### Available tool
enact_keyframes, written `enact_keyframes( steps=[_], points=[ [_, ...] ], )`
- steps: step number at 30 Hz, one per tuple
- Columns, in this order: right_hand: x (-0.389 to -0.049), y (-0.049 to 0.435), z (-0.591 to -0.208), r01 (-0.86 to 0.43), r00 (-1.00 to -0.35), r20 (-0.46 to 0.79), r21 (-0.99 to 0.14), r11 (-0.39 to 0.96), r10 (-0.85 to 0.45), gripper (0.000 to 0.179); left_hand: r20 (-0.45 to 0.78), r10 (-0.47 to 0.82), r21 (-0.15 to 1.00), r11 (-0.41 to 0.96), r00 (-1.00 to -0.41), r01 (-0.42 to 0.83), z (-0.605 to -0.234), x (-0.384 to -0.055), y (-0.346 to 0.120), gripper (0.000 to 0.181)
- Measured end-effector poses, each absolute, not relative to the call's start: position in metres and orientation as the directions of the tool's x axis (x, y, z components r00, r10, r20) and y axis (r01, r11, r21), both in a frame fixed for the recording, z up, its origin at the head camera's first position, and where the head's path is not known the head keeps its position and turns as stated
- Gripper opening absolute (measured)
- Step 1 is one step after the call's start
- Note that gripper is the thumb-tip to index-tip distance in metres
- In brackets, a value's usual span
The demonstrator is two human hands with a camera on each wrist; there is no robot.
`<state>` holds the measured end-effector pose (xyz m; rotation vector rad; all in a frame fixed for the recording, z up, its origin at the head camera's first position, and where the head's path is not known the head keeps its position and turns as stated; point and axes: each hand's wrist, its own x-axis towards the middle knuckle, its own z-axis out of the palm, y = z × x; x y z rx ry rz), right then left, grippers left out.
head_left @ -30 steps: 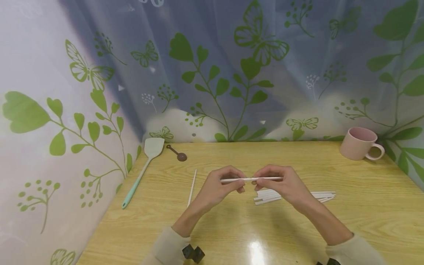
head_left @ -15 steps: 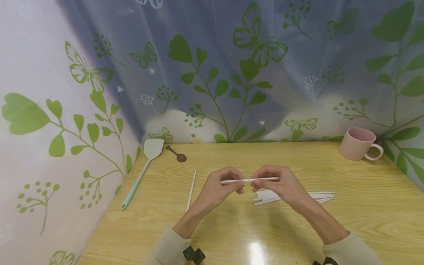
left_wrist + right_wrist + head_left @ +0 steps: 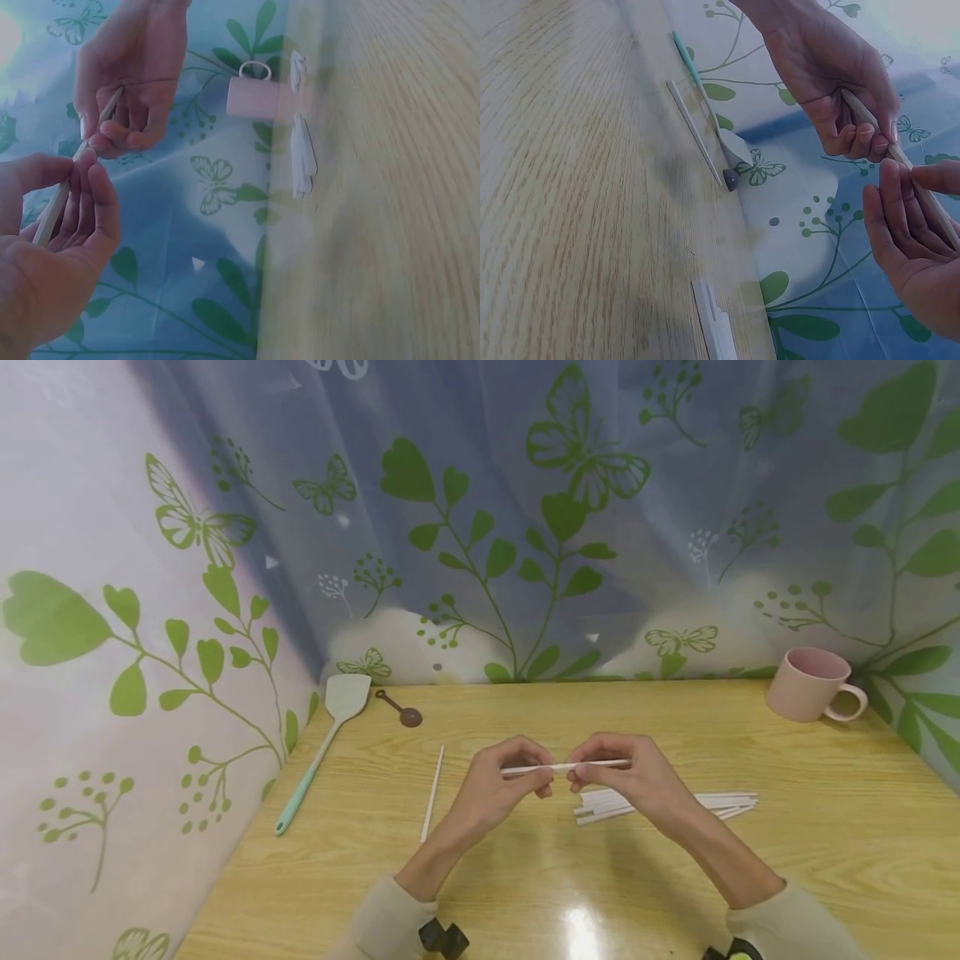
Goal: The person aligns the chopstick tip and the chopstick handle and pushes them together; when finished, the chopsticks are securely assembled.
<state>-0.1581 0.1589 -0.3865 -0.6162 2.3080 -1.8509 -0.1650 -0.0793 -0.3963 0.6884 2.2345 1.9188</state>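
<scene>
Left hand (image 3: 489, 783), right hand (image 3: 641, 772): fingers (image 3: 864, 140) pinch a white stick (image 3: 901, 156). Of wrist views, only left shows us the mug (image 3: 252, 98).

Held stick (image 3: 561, 767) partly lost behind my fingers (image 3: 105, 199)

I cover it on both sides of its middle and cannot tell whether it is one piece or two meeting. In the head view my right hand (image 3: 633, 774) hides part of the white bundle (image 3: 602, 804), which the right wrist view's lower edge crops. My sleeves (image 3: 397, 918) run off below.
</scene>
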Motion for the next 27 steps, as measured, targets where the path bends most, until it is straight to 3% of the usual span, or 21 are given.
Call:
enact_keyframes(
  steps=[10,20,27],
  points=[
    [-0.164,0.171,-0.39,-0.283,-0.875,0.202,-0.951,0.125,-0.44,0.013,0.193,0.488,0.951,0.122,-0.852,0.285,-0.39,-0.165,-0.091,0.016],
    [-0.178,0.165,-0.393,-0.21,-0.921,0.174,-0.975,0.067,-0.35,0.027,0.135,0.444,0.971,0.117,-0.886,0.207,-0.395,-0.161,-0.117,0.023],
    [-0.199,0.145,-0.394,-0.192,-0.914,0.181,-0.981,-0.005,-0.362,0.03,0.054,0.435,0.982,0.138,-0.899,0.126,-0.412,-0.155,-0.129,0.025]
  ],
)
